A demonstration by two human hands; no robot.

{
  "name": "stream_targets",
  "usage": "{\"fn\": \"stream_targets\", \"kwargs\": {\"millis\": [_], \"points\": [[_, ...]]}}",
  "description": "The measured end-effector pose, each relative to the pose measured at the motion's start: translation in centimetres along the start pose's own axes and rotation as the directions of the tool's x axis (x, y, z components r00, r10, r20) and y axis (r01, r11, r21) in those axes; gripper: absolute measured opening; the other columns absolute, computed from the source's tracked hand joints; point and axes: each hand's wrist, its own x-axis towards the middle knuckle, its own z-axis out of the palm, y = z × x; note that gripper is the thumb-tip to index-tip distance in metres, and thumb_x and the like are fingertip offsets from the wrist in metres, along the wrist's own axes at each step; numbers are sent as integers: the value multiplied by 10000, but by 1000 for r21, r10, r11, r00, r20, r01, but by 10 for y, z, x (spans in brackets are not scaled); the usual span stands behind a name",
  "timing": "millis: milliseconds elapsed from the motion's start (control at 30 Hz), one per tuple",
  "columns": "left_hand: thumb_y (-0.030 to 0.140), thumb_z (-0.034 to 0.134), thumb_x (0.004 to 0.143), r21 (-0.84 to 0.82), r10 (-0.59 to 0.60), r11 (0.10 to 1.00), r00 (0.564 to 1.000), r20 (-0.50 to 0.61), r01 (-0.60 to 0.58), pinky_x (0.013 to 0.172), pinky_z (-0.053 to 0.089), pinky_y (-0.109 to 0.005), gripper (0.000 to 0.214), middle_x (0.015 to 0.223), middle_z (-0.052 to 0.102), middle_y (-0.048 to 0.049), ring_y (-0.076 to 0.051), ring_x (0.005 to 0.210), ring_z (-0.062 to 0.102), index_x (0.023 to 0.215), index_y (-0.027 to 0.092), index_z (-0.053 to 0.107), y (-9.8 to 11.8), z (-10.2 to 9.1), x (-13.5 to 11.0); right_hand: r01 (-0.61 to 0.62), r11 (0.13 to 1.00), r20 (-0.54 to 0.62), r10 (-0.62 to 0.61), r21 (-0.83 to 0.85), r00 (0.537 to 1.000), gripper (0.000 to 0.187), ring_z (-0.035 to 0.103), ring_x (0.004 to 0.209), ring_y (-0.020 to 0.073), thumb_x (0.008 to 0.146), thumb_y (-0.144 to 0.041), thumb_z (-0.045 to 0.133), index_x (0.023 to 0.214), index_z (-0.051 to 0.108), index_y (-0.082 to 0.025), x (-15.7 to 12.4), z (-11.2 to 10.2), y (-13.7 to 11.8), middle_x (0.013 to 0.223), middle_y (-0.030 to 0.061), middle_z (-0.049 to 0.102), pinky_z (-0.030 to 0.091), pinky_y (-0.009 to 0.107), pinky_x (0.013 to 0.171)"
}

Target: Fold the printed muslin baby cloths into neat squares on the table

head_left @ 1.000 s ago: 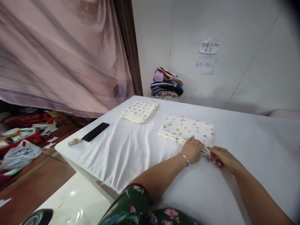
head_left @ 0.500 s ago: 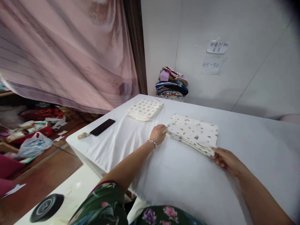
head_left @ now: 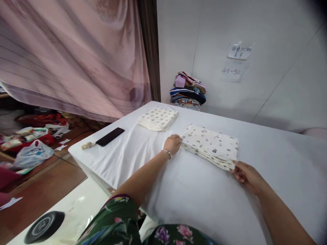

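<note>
A person's two bare hands work at a white-covered table (head_left: 201, 200) that spreads across the middle and right of the frame. Right of centre lies a folded cream cloth (head_left: 211, 141) printed with small scattered grey, tan and dark motifs, flat on the table, its many layers showing along the near edge. The right hand (head_left: 246, 175), reaching in from the lower right, pinches the cloth's near right corner between thumb and fingers. The left hand (head_left: 173, 143), near the centre, has its curled fingers against the cloth's left corner; whether it grips there cannot be told, as the thumb is hidden. A silver bracelet (head_left: 167, 153) circles the left wrist, and a dark green floral sleeve (head_left: 112, 219) fills the bottom of the frame.

Left of the cloth and farther back, a second folded cloth (head_left: 158, 118) with rows of grey motifs lies on the table. A black phone (head_left: 110, 136) with a pale, bunched attachment (head_left: 88, 145) rests near the table's left edge. Beyond the table's far edge, a stack of folded fabrics (head_left: 188, 92) rises against a pale wall (head_left: 281, 71), which bears two handwritten paper signs (head_left: 239, 51), the lower reading "45-50". A pink curtain (head_left: 102, 61) drapes across the upper left. Below it, a plastic bag (head_left: 34, 154) sits among clutter on a brown floor (head_left: 63, 183).
</note>
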Motion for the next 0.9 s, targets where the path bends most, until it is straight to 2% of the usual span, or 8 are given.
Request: {"fn": "stream_targets", "kwargs": {"millis": [133,367,600,733,900], "points": [[146,521,778,19,18,1000,1000,23,-18,763,468,-328,226,976,623,-29,-185,874,579,935,239,654,-1,-2,2,8,999,8,-8,33,1000,333,409,434,58,731,-469,623,647,523,-164,-2,2,-3,646,24,563,271,191,352],[118,491,791,165,150,971,979,141,-173,743,436,-332,238,957,620,-43,-192,876,564,947,229,634,-1,-11,5,8,1000,-9,-8,21,1000,355,332,391,41,729,-489,612,628,513,-164,-4,4,-8,605,12,554,218,192,338],[184,453,835,283,163,926,941,296,-249,761,392,-329,190,963,611,-48,-186,888,540,930,211,615,2,-20,14,-4,1000,29,4,-1,1000,382,277,368,57,745,-531,564,636,517,-168,-4,4,-7,408,-40,404,207,198,354],[167,433,840,305,166,919,947,276,-251,751,378,-329,188,897,610,-59,-182,839,546,886,185,615,1,-18,15,-14,1000,33,14,-25,999,377,299,368,55,731,-529,577,652,529,-163,-3,3,-5,455,-21,471,202,201,350],[182,424,847,304,134,932,967,218,-197,746,379,-327,187,875,606,-63,-187,835,550,906,170,601,-4,-12,10,-44,994,-2,44,-100,999,356,362,376,44,709,-494,614,639,484,-170,1,1,0,659,31,622,203,200,350]]}}
